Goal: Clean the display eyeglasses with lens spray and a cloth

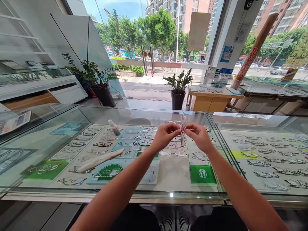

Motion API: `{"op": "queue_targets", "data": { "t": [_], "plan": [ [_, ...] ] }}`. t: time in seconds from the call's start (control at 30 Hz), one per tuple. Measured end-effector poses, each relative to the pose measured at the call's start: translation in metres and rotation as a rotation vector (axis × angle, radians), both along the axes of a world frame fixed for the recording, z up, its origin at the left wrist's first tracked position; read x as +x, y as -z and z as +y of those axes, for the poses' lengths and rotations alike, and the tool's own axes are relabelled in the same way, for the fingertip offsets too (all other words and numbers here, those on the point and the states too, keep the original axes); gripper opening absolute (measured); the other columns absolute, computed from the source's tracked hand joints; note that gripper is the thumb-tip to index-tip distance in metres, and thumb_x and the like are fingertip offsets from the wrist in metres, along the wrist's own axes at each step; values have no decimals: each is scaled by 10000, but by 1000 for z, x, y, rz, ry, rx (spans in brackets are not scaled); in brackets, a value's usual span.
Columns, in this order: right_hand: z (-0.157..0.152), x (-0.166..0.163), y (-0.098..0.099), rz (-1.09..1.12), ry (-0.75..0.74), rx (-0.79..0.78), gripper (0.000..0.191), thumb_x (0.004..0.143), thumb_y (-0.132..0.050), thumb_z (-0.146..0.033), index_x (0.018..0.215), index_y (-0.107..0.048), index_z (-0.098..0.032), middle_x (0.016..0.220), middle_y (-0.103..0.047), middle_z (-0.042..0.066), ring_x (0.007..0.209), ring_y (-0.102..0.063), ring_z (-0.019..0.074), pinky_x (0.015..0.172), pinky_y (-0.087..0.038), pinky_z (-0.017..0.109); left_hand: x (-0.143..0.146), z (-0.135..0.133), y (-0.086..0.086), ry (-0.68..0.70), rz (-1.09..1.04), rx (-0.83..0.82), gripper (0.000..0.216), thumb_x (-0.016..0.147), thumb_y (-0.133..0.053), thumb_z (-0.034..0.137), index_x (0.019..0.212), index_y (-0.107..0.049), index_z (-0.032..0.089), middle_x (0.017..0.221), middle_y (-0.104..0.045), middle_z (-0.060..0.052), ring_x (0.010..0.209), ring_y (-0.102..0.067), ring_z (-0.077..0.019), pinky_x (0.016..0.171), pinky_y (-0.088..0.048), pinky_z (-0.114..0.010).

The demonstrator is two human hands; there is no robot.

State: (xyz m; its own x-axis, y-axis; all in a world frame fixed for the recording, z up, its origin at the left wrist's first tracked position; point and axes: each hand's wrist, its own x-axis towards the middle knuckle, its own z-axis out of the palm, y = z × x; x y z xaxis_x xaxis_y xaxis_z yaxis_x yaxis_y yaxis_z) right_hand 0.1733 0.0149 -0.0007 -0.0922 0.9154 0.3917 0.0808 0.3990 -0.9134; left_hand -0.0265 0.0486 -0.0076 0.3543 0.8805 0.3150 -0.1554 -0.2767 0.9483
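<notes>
Both my hands are raised over the glass display counter (154, 115) and hold a pair of clear-framed glasses (183, 128) upright between them. My left hand (165, 135) pinches the glasses from the left, my right hand (199, 136) pinches them from the right. On the glass to the left lie a folded white cloth (101, 160) and a small spray bottle (114, 127) with a blue-green cap. Under the glass, rows of spectacle frames (139, 139) lie on white trays.
A second glass case (264, 154) with more frames adjoins on the right, another one (29, 122) on the left. Two potted plants (178, 89) (99, 83) stand on the floor beyond, before glass shopfront windows. Green brand plaques (202, 174) sit inside the case.
</notes>
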Motion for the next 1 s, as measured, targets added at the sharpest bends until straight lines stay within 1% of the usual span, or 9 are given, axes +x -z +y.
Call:
{"op": "queue_targets", "data": {
  "t": [0.1,0.27,0.43,0.57,0.73,0.8,0.87,0.93,1.0],
  "plan": [
    [7,3,6,85,-95,-111,230,882,-818,-484,898,-809,-254,942,-780,31,934,-691,212,930,-551,392,-1,0,2,-31,54,40,338,829,-881,487,941,-781,184,937,-791,-67,850,-726,-184,809,-592,-326],
    [12,7,8,208,-104,-188,237,828,-862,-480,868,-813,-252,922,-786,22,938,-680,194,981,-530,379,-9,7,-2,-159,162,158,292,903,-792,466,974,-759,184,916,-761,-54,822,-681,-169,765,-538,-303],
    [14,15,3,257,-172,-299,240,768,-885,-458,804,-797,-237,862,-777,27,882,-687,193,932,-546,377,-22,16,-8,-437,327,330,211,989,-668,403,967,-724,201,950,-739,-43,853,-663,-175,757,-496,-310],
    [16,20,1,208,-279,-342,227,786,-851,-437,772,-789,-219,824,-769,28,879,-695,193,976,-542,388,-31,18,-11,-632,463,531,138,1012,-613,278,986,-727,204,1002,-715,-60,936,-658,-206,808,-492,-340],
    [16,21,1,234,-310,-382,219,816,-847,-437,819,-769,-232,964,-825,57,1038,-737,228,1085,-533,439,-29,14,-10,-717,550,689,157,1049,-578,283,1107,-709,218,1135,-715,-99,1089,-642,-271,958,-498,-424],
    [16,23,0,291,-301,-377,222,831,-857,-442,838,-753,-245,1081,-838,73,1162,-736,256,1148,-517,478,-25,8,-10,-837,545,761,206,1036,-610,300,1215,-671,217,1247,-683,-129,1190,-610,-303,1036,-471,-471],
    [16,25,-3,342,-308,-357,209,860,-850,-434,846,-737,-259,1196,-829,76,1268,-713,268,1207,-489,497,-21,1,-11,-943,536,826,258,1021,-636,294,1269,-639,220,1291,-656,-145,1217,-591,-318,1037,-455,-487],
    [15,28,-6,394,-333,-341,189,893,-830,-423,860,-720,-274,1277,-813,64,1344,-685,266,1258,-455,505,-15,-7,-11,-901,569,919,233,1022,-633,261,1252,-650,235,1228,-671,-126,1141,-606,-300,969,-455,-461],
    [12,29,-9,447,-365,-336,178,911,-814,-412,873,-698,-283,1321,-800,53,1386,-667,264,1292,-424,515,-8,-13,-8,-725,647,1034,220,1025,-633,234,1239,-676,254,1163,-694,-101,1058,-614,-275,899,-443,-426]
  ]
}}
